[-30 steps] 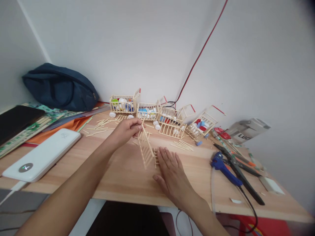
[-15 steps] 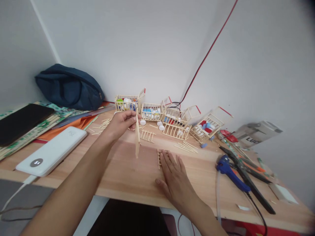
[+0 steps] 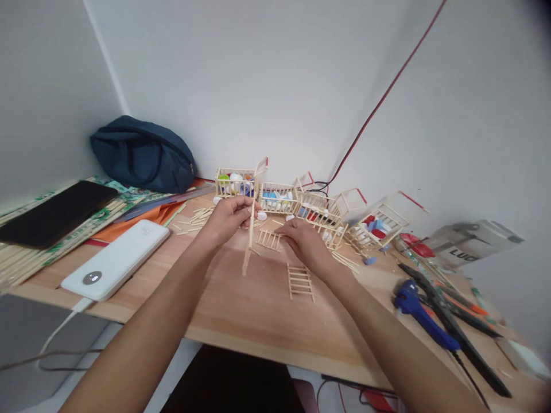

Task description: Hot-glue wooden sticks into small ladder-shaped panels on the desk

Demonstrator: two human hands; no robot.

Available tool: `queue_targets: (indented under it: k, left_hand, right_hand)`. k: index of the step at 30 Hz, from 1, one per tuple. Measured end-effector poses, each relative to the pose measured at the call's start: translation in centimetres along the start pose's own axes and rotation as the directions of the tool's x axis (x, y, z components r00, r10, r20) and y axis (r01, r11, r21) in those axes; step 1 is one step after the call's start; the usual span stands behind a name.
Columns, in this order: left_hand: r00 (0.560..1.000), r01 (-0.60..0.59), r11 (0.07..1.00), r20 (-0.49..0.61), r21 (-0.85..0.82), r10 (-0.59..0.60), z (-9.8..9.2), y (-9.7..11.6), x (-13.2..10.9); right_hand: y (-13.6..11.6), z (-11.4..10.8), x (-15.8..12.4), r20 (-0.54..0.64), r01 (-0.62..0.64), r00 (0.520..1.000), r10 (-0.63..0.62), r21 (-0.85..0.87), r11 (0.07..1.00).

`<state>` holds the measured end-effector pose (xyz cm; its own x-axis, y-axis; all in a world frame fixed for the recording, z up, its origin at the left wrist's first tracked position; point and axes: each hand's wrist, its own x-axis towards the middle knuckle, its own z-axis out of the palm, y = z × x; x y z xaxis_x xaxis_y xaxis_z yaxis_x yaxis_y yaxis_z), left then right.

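Note:
My left hand is closed on a panel of thin wooden sticks, held upright and seen nearly edge-on above the table. My right hand reaches forward, its fingers pinched together at the right end of a small ladder-like stick panel lying flat. Its fingertips are partly hidden. Below that hand, another ladder-like stick panel lies flat on the wood. A larger stick panel behind my right hand is partly covered by it.
Along the wall stand several miniature stick carts filled with coloured bottle caps. Loose sticks lie left of my hands. A white power bank and dark phone are at left; a blue glue gun and black-handled tool at right.
My right hand has lifted off the flat ladder-like panel, uncovering it, and moved forward to the small panel. My left hand still holds its upright panel. The view has shifted slightly.

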<state>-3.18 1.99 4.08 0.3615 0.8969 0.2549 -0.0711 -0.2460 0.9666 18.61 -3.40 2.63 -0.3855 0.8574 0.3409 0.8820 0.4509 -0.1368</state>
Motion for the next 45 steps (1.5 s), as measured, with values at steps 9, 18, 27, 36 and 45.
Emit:
queue_targets:
  k: [9,18,27,36,45]
  left_hand:
    - [0.999,-0.007,0.999,0.032,0.041,0.006,0.1,-0.2,0.1]
    - [1.000,-0.001,0.996,0.023,0.088,-0.001,-0.1,-0.3,0.0]
    - [1.000,0.011,0.996,0.004,0.084,-0.011,-0.2,-0.3,0.1]
    - [1.000,0.020,0.993,-0.012,0.120,-0.018,-0.3,-0.4,0.1]
    - [0.999,0.037,0.995,-0.022,0.092,-0.035,-0.2,-0.4,0.1]
  right_hand:
    - [0.1,2.7,2.6,0.149,0.179,0.977,-0.154,-0.172,0.969]
    - [0.0,1.6,3.9,0.250,0.269,0.944,-0.214,-0.209,0.940]
    - [-1.0,2.5,0.3,0.268,0.166,0.955,-0.125,-0.137,0.977]
    - [-1.7,2.9,-0.3,0.341,0.139,0.934,-0.103,-0.085,0.987]
    - [-1.8,3.1,-1.2,0.320,0.084,0.943,-0.088,0.029,0.996]
